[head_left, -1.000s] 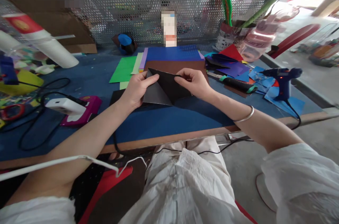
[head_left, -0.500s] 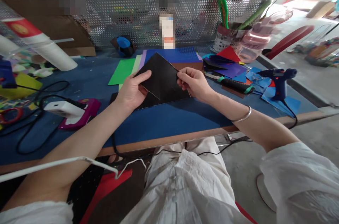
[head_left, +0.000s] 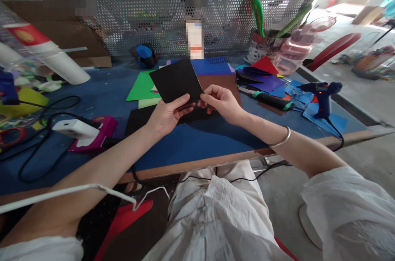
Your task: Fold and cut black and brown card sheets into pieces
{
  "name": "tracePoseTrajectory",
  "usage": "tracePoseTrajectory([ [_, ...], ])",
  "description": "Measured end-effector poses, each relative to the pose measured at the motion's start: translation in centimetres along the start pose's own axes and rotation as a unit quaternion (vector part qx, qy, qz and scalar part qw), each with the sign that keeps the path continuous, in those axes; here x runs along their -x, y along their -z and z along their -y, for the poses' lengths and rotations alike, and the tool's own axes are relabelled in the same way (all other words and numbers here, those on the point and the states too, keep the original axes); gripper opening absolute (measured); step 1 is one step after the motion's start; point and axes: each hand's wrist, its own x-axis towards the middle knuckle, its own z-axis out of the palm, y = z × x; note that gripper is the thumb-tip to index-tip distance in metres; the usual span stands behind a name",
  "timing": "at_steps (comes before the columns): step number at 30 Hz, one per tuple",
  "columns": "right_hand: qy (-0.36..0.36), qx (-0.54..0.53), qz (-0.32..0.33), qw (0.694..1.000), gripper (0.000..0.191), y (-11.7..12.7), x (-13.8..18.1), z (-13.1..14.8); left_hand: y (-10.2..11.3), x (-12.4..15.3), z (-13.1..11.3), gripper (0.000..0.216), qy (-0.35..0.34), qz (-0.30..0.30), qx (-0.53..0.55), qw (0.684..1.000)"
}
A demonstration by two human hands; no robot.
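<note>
A square piece of black card (head_left: 178, 80) is held up over the table, tilted. My left hand (head_left: 168, 115) grips its lower edge, thumb on the near face and fingers behind. My right hand (head_left: 220, 102) pinches the lower right corner between thumb and fingers. Beneath my hands lies a larger black sheet (head_left: 140, 119), partly hidden. Behind the card are stacked coloured sheets: a green one (head_left: 139, 86), a brown one (head_left: 216, 82) and a blue one (head_left: 212, 66).
To the right lie a utility knife (head_left: 273, 100), blue paper scraps (head_left: 324, 117) and a glue gun (head_left: 324, 96) on its cord. A pink bottle (head_left: 291, 53) stands behind them. At left are a purple power strip (head_left: 106, 129), a white adapter (head_left: 75, 129) and tangled black cables.
The black card has been turned from a diamond position to a more upright square. My left hand has shifted right and down, and my right hand slightly down, so they are closer together.
</note>
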Motion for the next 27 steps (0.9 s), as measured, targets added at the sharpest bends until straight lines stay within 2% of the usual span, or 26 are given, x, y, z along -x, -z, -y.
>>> tracePoseTrajectory([
  [3,0.007,0.049,0.006,0.999,0.039,-0.1,0.1,-0.1,0.5,-0.2,0.1,0.017,-0.014,-0.015,-0.011,1.0],
  [9,0.026,0.094,-0.011,0.995,0.04,0.4,-0.3,-0.6,0.5,-0.3,-0.1,0.02,-0.006,-0.004,-0.018,1.0],
  [13,0.04,0.073,-0.049,0.995,0.039,0.7,-0.4,-0.6,0.0,-0.1,-0.5,0.012,-0.009,-0.009,0.03,0.999],
  [16,0.046,0.059,-0.072,0.995,0.041,0.3,-0.3,-0.7,-0.6,0.2,-0.4,0.012,0.018,-0.007,0.061,0.998],
  [18,0.037,0.071,-0.051,0.995,0.046,-0.1,-0.2,-0.6,-0.9,0.4,-0.1,0.011,0.043,-0.002,0.055,0.998],
  [21,0.038,0.153,0.027,0.987,0.049,0.3,-0.5,0.1,-0.8,0.4,0.1,0.012,0.066,-0.007,0.042,0.997],
  [23,0.065,0.29,0.067,0.952,0.049,1.9,-0.8,1.1,-0.5,0.1,-0.1,0.016,0.069,-0.024,0.043,0.996],
  [24,0.082,0.387,0.061,0.917,0.046,3.1,-1.0,1.8,-0.4,-0.1,-0.2,0.018,0.068,-0.035,0.047,0.996],
  [26,0.08,0.574,0.005,0.815,0.031,6.1,-1.1,3.2,-0.1,-0.4,-0.6,0.021,0.064,-0.053,0.057,0.995],
  [27,0.043,0.655,-0.019,0.754,0.025,7.8,-1.0,3.8,-0.1,-0.5,-0.7,0.022,0.063,-0.06,0.062,0.994],
])
